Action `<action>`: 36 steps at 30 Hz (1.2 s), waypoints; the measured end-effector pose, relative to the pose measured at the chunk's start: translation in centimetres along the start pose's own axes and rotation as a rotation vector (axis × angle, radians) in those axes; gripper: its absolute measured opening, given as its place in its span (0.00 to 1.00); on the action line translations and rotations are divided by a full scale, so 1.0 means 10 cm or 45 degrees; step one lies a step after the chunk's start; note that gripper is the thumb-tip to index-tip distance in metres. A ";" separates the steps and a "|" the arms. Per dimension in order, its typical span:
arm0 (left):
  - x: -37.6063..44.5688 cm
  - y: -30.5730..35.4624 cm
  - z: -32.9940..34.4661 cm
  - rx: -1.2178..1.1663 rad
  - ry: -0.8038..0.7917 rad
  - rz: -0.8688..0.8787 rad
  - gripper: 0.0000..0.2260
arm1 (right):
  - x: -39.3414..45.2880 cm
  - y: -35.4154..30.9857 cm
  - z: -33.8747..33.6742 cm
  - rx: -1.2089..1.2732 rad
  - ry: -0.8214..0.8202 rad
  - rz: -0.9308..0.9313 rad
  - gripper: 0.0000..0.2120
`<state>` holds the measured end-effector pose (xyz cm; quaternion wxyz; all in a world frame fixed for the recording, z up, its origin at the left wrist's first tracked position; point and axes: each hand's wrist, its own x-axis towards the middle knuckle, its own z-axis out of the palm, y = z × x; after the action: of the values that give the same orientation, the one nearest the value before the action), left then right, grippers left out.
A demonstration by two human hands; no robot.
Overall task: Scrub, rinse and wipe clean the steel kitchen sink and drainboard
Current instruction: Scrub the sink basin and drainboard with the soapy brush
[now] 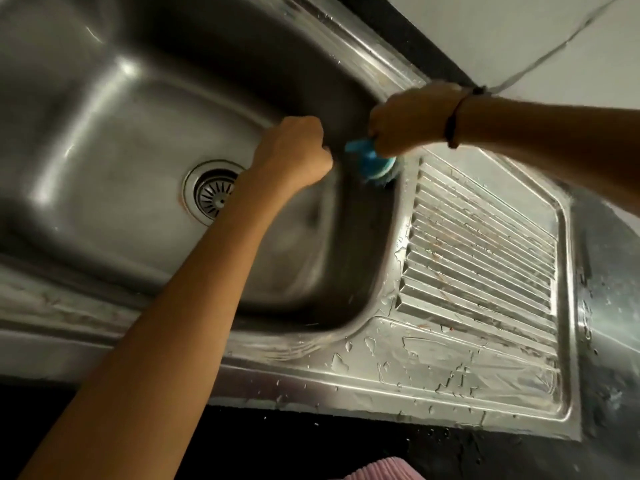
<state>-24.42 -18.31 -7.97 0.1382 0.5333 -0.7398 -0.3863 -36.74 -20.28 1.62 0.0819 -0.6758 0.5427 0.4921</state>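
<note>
Steel sink (104,140), single bowl, set in a dark bench (311,441); ribbed drainboard (478,244) joined on its right; round strainer drain (213,194) near the middle of the bowl floor.

Step in hand, as judged: scrubbing the bowl's far right corner, where the wall meets the drainboard edge.

Right hand (412,116): fingers clenched round the handle of a blue scrub brush (370,161), bristle end down against the steel at the rim. Dark band on the wrist.

Left hand (294,150): fingers curled into a fist over the bowl, just left of the brush; whether it holds anything cannot be told, the front of the hand being turned away.

Method advised: keep the bristles flat to the curved wall, work short strokes along the seam and round the corner, then carry on down the wall toward the drain so loosened dirt runs that way. Steady pressure from the wrist; the wet rim is likely slippery. The ribs want strokes along their length, not across.

Condition of item: bowl dull grey with soft highlights, a rust-coloured ring about the drain flange. Drainboard ribs carry brownish streaks. Flat near apron of the drainboard wet, with beaded droplets and broken films of water. Near rim smeared and cloudy. Rinse and wipe judged not yet done.
</note>
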 end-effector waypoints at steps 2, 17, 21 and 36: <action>-0.01 0.01 0.02 -0.023 -0.018 0.020 0.10 | -0.16 -0.03 0.04 -0.089 0.085 0.021 0.14; -0.13 0.03 0.08 -0.023 -0.104 0.013 0.11 | -0.16 -0.61 0.39 -0.274 0.215 -0.065 0.15; -0.12 0.02 0.03 -0.036 -0.087 -0.006 0.09 | -0.16 -0.80 0.39 -0.126 -0.151 -0.126 0.20; -0.17 0.03 0.03 0.027 -0.131 -0.012 0.08 | 0.04 -1.07 0.62 0.045 -0.315 -0.265 0.19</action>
<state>-24.14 -16.62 -7.61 0.0925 0.5175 -0.7475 -0.4061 -31.67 -12.31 -6.35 0.2106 -0.6611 0.4641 0.5507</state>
